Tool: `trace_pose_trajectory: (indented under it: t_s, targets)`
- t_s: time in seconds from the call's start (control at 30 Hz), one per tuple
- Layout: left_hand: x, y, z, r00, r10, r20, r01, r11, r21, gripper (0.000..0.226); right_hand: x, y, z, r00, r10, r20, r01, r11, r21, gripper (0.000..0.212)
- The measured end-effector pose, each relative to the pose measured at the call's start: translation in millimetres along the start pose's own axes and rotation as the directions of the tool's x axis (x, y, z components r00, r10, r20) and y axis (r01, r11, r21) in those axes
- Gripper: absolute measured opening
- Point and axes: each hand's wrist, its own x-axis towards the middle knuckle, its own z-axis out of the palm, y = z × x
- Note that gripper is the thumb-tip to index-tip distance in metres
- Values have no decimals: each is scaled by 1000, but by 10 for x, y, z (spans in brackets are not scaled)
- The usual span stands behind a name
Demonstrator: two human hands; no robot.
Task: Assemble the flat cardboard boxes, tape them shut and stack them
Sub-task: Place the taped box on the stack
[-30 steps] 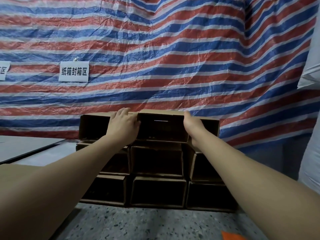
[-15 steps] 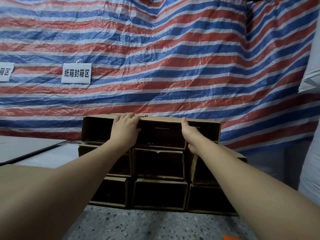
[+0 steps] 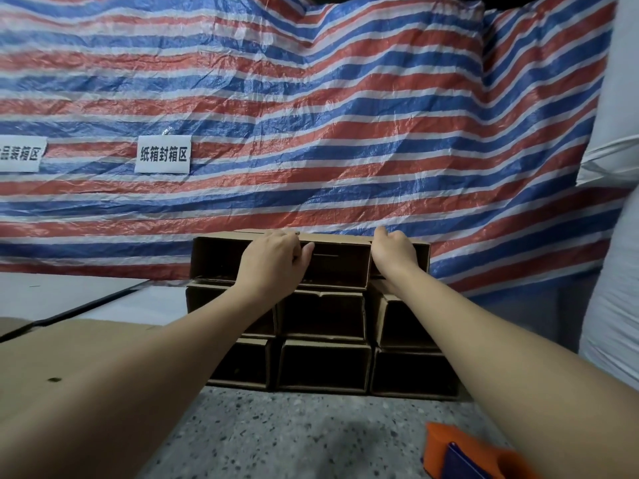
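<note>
Top middle box [image 3: 340,267] now sits level on the third tier of the stack [image 3: 321,340], flush between its two top-row neighbours; half a second ago it was still being eased down, and a second ago it stood slightly proud of the row. Left hand [image 3: 273,262] grips the box's upper left corner at about 11 o'clock of its open face, fingers curled over the top edge, thumb hooked onto the front rim. Right hand [image 3: 392,252] holds the upper right corner at about 1 o'clock, fingers curled over the top; whether it presses or merely rests, cannot tell. Stack stands on the speckled floor [image 3: 294,440] against the striped tarpaulin [image 3: 345,133], dead ahead at 12 o'clock. Judgement: placement of this box looks finished; top row reads three across, so the hands should be free to let go and return for another. Orange tape dispenser [image 3: 463,454] lies at 5 o'clock near the right forearm. Flat cardboard sheet [image 3: 69,350] at 8 o'clock, likely next to fold.
</note>
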Motion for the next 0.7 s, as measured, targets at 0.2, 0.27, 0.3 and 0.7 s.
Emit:
trace_pose_trajectory:
  t_s: [0.2,0.27,0.3,0.7]
  targets:
    - [-313,245,-461,997,-37,65,42,996,-80,30,-572,-151,-168,996,-92,10,92,996,-9,40]
    - [-473,266,-607,996,-41,84,54,985,-164,24,-763,-195,-200,992,-119,47,120,993,-22,41]
    - [-557,256,-681,995,-31,93,47,982,-181,28,-854,-218,-211,990,-128,64,129,991,-23,41]
    - [-1306,-338,-1340,911,-184,368,172,983,64,53,-1622,-318,-132,964,-199,178,204,979,-12,42]
